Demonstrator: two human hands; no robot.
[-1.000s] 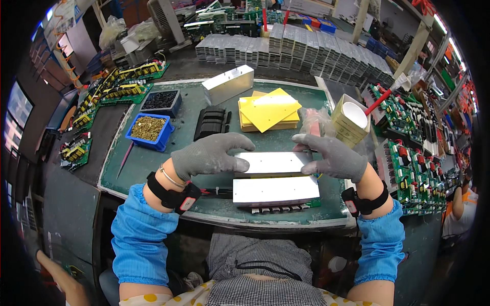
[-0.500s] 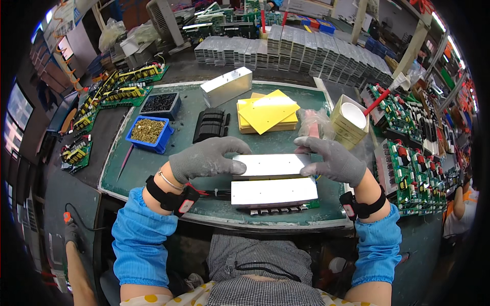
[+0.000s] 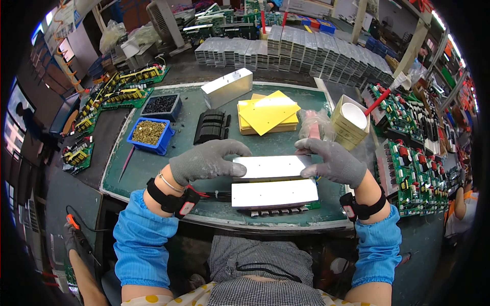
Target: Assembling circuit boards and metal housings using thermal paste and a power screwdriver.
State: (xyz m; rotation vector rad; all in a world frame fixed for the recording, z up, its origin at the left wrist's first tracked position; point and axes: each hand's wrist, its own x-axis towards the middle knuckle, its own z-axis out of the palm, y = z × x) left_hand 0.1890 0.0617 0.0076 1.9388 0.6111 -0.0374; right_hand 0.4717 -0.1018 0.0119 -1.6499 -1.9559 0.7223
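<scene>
My left hand (image 3: 210, 161) and my right hand (image 3: 334, 162), both in grey gloves, close on the two ends of a long silvery metal heat sink (image 3: 273, 167). Thumbs rest at its near corners, with the fingers curled behind its far edge. Just nearer to me lies a second, similar metal heat sink (image 3: 274, 194), parallel to the first and untouched. A strip of green circuit board (image 3: 314, 205) and a row of black parts show under its front edge. Red and black wires (image 3: 217, 194) run out to the left, beside my left wrist.
Beyond my hands are black plastic pieces (image 3: 212, 126), yellow sheets (image 3: 269, 113) and a metal casing (image 3: 227, 87). A blue bin of brass-coloured screws (image 3: 148, 132) stands left, a box with a white cup (image 3: 352, 120) right. At lower left, another person's gloved hand (image 3: 72, 238) holds an orange-handled tool.
My hands and the heat sinks stay almost where they were. At lower left, the other person's hand and orange-handled tool have shifted slightly. A dark figure now shows by the left window.
</scene>
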